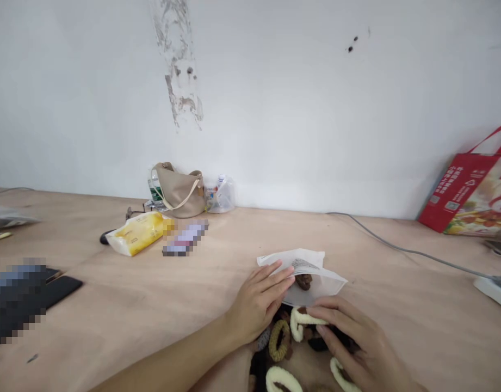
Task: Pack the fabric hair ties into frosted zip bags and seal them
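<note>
My left hand [260, 296] lies over the left side of a white translucent bag [334, 280], its fingers stretched out and slightly apart. A brown hair tie [303, 281] shows inside the bag. Just to the right, my right hand [356, 337] pinches a cream fuzzy hair tie [297, 326] between thumb and fingers, close to the bag's near edge. Beneath both hands is a pile of hair ties, among them a mustard one [279, 340] and another cream one [283, 379]. Part of the pile is hidden by my right hand.
Along the wall stand a beige handbag [183, 193] and a clear plastic bag [221, 196]. A yellow tissue pack [142, 233] and a phone [186, 238] lie left of centre. A red shopping bag [470, 190], a grey cable [397, 246] and a white power strip [493, 291] are at right.
</note>
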`<state>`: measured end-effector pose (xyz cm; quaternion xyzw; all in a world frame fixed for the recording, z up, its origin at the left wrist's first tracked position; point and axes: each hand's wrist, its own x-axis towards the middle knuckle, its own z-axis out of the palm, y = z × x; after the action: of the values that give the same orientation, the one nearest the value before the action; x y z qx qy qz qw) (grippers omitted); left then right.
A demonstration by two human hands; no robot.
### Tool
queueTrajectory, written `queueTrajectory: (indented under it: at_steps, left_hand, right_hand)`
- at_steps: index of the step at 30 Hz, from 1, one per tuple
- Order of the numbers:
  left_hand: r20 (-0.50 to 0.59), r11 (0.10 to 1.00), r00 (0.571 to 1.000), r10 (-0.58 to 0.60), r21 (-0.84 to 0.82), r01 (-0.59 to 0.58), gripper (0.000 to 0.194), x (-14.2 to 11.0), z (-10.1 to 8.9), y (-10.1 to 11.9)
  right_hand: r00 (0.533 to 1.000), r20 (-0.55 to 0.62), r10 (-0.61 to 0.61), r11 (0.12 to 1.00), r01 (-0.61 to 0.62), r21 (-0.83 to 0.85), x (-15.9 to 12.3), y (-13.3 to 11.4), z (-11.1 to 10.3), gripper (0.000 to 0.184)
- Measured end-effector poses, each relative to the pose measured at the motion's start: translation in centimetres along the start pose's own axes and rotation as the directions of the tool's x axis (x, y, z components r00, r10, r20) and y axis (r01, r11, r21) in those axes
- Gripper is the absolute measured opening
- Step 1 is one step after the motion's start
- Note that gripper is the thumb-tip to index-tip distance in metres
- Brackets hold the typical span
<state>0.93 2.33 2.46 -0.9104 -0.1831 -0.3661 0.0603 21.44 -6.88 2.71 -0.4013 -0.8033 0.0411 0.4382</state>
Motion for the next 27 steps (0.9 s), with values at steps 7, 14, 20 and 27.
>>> queueTrajectory:
  at_steps: [7, 14, 20, 27]
  left_hand:
    - [0.005, 1.0, 1.0, 0.003, 0.004, -0.003, 0.031, 0.1, -0.1, 0.0]
    - [-0.004, 1.0, 1.0, 0.019, 0.008, -0.019, 0.03, 0.0, 0.2, -0.1]
    - [0.003, 1.0, 1.0, 0.022, 0.011, -0.022, 0.029, -0.1, 0.3, -0.2]
    - [0.016, 1.0, 1.0, 0.009, 0.004, -0.009, 0.031, -0.2, 0.4, -0.3]
  right_hand:
    - [0.998, -0.04, -0.039, 0.98, 0.03, -0.196, -0.8, 0.6, 0.9, 0.029]
    - [0.996, -0.087, 0.012, 0.98, -0.029, -0.199, -0.9, 1.1, 1.5, 0.019]
    - [0.994, 0.082, -0.068, 0.987, 0.079, -0.143, 0.1, 0.0, 0.3, 0.028]
    - [0.9, 0.383, -0.207, 0.969, 0.243, -0.048, 0.5, -0.3, -0.1, 0.011]
